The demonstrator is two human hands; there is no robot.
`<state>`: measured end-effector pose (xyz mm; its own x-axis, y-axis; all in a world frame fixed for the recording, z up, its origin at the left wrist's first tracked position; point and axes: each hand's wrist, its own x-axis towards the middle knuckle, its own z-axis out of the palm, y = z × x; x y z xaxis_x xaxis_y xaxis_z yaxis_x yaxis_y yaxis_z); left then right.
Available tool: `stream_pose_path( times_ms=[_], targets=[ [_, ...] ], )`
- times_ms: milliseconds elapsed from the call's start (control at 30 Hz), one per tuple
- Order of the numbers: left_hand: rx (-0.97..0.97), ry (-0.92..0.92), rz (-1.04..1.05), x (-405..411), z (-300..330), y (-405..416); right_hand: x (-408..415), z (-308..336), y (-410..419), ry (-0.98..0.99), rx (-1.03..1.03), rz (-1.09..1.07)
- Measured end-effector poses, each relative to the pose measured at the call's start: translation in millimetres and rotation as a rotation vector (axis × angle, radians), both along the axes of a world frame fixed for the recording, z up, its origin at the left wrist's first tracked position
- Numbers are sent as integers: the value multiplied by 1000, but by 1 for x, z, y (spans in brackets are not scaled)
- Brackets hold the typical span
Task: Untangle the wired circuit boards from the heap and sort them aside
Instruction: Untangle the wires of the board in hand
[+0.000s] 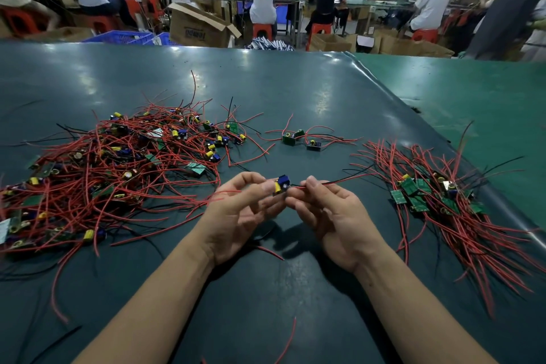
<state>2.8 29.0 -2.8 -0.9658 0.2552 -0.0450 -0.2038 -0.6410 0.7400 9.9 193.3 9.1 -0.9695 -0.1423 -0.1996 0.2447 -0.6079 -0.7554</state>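
Holding: one wired circuit board [281, 184] is up off the surface [295, 91], pinched between both hands at the middle of the view.
Left hand: the left hand [239, 210] grips the board's body, thumb on its near face by the yellow and blue parts, the other fingers curled behind it.
Right hand: the right hand [331, 210] pinches the board's red and black leads [339, 181] just right of the board; the leads run on rightward from that pinch toward the sorted pile.
Landmark: the held board sits between two groups of boards.
Heap: the tangled heap [118, 168] lies left of the held board, a dense mat of red wires with boards caught in it; some wire ends reach close to the left hand.
Sorted pile: the sorted pile [437, 198] lies right of the held board, its green boards bunched together and the wires combed roughly one way.
Strays: a few loose boards [301, 139] lie beyond the held board, apart from both groups.
Step in hand: by my reading, this board is already free of the heap and its leads are being straightened.
Next move calls for: carrying it right and laying it down with board against the bunched boards and leads along the pile's lie, so nothing crosses.
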Motion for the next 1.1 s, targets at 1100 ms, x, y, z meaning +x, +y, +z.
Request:
stream_pose_path(
  times_ms=[1100],
  targets=[
    [-826, 752, 648, -3, -15, 7, -2, -22, -1, 700, 919, -489]
  ],
)
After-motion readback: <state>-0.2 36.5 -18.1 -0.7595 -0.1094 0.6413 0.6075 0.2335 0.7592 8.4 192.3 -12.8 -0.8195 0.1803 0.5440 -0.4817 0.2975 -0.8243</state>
